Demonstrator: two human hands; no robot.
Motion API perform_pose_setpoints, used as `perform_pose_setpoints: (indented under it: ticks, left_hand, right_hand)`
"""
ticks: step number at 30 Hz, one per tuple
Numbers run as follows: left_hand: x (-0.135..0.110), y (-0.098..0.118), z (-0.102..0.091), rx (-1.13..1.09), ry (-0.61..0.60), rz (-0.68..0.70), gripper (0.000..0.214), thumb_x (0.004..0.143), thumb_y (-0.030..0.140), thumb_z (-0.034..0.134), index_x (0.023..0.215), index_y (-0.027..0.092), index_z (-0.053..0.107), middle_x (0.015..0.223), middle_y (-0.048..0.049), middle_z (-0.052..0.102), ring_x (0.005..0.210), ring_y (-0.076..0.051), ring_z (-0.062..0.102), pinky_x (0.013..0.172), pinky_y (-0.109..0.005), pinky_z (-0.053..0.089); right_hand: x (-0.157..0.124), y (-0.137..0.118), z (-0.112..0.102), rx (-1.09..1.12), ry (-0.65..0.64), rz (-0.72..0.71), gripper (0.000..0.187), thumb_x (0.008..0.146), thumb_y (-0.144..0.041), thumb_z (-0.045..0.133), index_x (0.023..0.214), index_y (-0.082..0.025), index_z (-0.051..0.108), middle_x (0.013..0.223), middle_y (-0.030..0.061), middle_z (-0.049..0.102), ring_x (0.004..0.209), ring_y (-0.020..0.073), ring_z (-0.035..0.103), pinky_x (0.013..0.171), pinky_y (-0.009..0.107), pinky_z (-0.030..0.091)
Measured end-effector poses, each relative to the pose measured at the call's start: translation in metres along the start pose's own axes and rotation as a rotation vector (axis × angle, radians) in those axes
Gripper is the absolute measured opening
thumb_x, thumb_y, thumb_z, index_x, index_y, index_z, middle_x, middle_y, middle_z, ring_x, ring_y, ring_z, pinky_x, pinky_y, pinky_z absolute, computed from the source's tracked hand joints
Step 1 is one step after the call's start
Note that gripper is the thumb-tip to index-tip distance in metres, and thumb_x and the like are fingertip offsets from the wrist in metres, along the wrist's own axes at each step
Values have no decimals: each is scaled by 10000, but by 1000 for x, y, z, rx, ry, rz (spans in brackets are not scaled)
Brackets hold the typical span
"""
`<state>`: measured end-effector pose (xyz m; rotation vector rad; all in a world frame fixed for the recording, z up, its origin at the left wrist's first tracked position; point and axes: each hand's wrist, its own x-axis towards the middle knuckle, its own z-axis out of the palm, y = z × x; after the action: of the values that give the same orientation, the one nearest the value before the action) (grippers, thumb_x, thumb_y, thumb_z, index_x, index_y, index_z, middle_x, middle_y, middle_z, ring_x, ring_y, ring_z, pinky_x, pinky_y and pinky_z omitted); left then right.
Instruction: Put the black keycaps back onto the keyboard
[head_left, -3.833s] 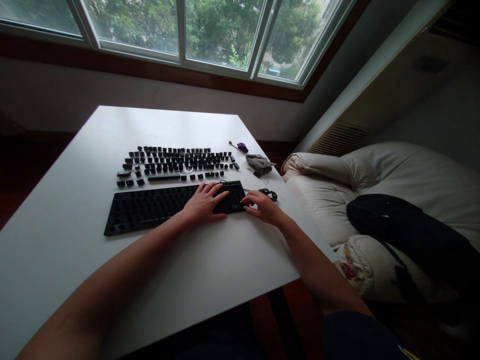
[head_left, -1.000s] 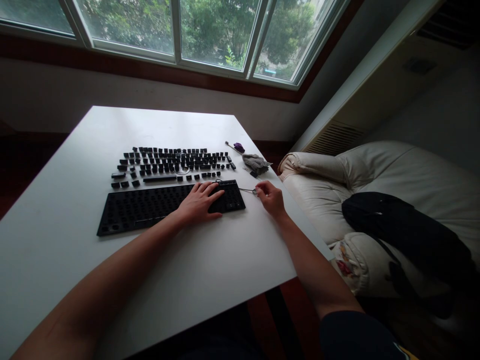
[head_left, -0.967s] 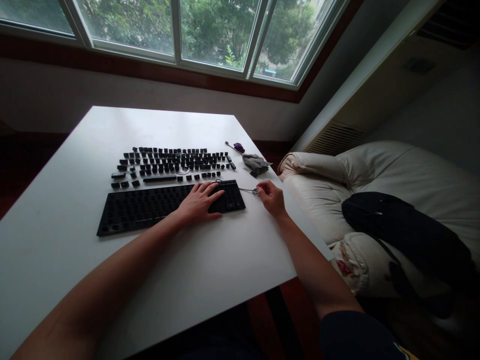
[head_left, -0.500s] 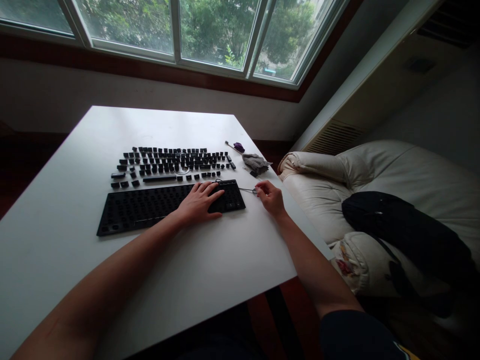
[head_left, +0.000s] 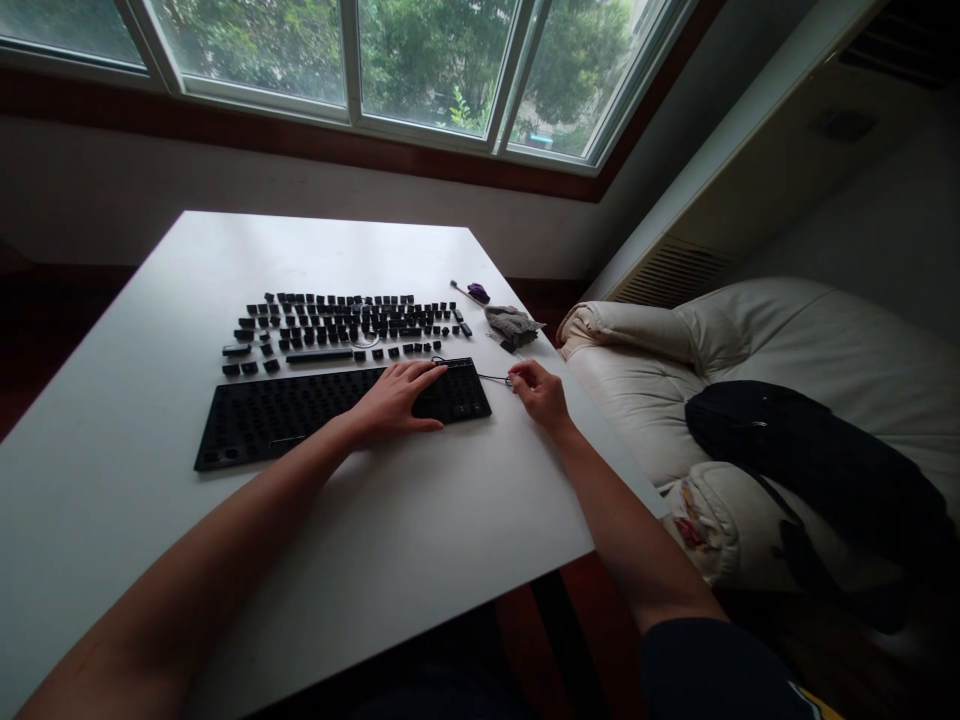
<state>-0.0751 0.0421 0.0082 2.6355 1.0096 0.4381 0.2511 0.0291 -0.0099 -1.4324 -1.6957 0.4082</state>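
Watching through the head camera. Black keyboard (head_left: pixel 262 425) lies lengthwise across the middle of the white table (head_left: pixel 420 540), one end towards the left edge, the other nearer the right edge. Most of its key positions look bare, though the deck is too dark for me to tell everything.

Left hand (head_left: pixel 397 396) rests palm down over the right half of the keyboard, fingers together, thumb spread wide along the near side. It presses from above; I see nothing gripped.

Right hand (head_left: pixel 543 396) sits between keyboard and the table's right edge, thumb and fingertips in a narrow pinch on a thin dark cable (head_left: pixel 492 378), which runs to the keyboard's right end. How much cord the palm hides, I cannot tell.

Beyond the keyboard, towards the far edge: rows of loose black keycaps (head_left: pixel 319 356). By the right edge: grey cloth (head_left: pixel 513 325), a small brush (head_left: pixel 466 293), a purple item (head_left: pixel 478 293) I cannot identify.

My handling judgement: keyboard stiff, flat, moderately heavy, probably apt to slide on the smooth top; best held by its frame at both short ends, off the exposed keys. Cable light and limp; pinch close to the slack, spare the joint.
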Motion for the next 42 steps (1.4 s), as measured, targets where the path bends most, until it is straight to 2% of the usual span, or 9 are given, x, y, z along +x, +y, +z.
perform_pose_setpoints:
  ticks: [4, 6, 10, 14, 20, 28, 35, 42]
  left_hand:
    - [-2, -9, -15, 40, -96, 65, 966, 793, 647, 719, 1595, 297, 308, 1639, -102, 322, 1508, -369, 244, 1240, -527, 184]
    - [-4, -16, -24, 66, -119, 54, 930, 807, 646, 702, 1588, 315, 321, 1641, -90, 323, 1501, -365, 265, 1237, -529, 185]
    - [-9, -31, -39, 81, -213, -18, 795, 859, 640, 627, 1547, 304, 411, 1609, -88, 382, 1429, -346, 398, 1172, -463, 327]
    - [-13, -45, -48, 89, -237, -64, 686, 892, 577, 597, 1509, 305, 472, 1525, -87, 483, 1330, -316, 512, 1110, -413, 400]
    - [-15, -48, -48, 35, -207, -58, 670, 881, 567, 612, 1488, 312, 492, 1452, -76, 539, 1271, -292, 552, 1058, -367, 439]
    - [-18, -56, -42, -39, -143, -55, 654, 867, 591, 632, 1463, 342, 530, 1399, -70, 578, 1277, -312, 524, 1098, -424, 405]
    - [-18, -65, -40, -95, -137, -65, 663, 870, 613, 625, 1467, 341, 528, 1392, -71, 582, 1284, -306, 506, 1120, -438, 377]
    - [-17, -67, -37, -88, -130, -70, 648, 877, 620, 612, 1461, 351, 531, 1396, -66, 581, 1291, -313, 501, 1121, -453, 368]
  right_hand:
    - [0, 2, -1, -5, 1, -10, 201, 907, -387, 596, 937, -206, 677, 680, -8, 642, 607, 150, 594, 631, 267, 467]
    - [0, 2, 0, -36, -5, -30, 190, 909, -379, 596, 931, -209, 678, 677, -11, 637, 602, 147, 579, 627, 266, 458]
    - [1, -7, 7, -103, -47, -117, 150, 911, -339, 598, 914, -215, 681, 745, 7, 661, 649, 157, 579, 656, 280, 471]
    - [15, -20, 21, -97, -115, -240, 113, 915, -287, 596, 928, -215, 682, 882, 48, 699, 760, 187, 617, 726, 317, 515]
    - [62, -27, 52, -97, -253, -313, 163, 896, -215, 604, 1026, -208, 702, 908, 44, 716, 799, 185, 648, 750, 316, 527]
    - [115, -24, 95, -198, -375, -295, 226, 834, -135, 668, 1043, -202, 723, 937, 27, 721, 810, 155, 643, 786, 283, 493]
    - [131, -20, 111, -244, -493, -261, 224, 800, -135, 720, 1011, -208, 741, 885, 9, 715, 783, 146, 634, 747, 258, 466]
    - [130, -28, 108, -294, -454, -280, 117, 797, -167, 739, 913, -182, 739, 905, 38, 702, 790, 157, 621, 738, 264, 464]
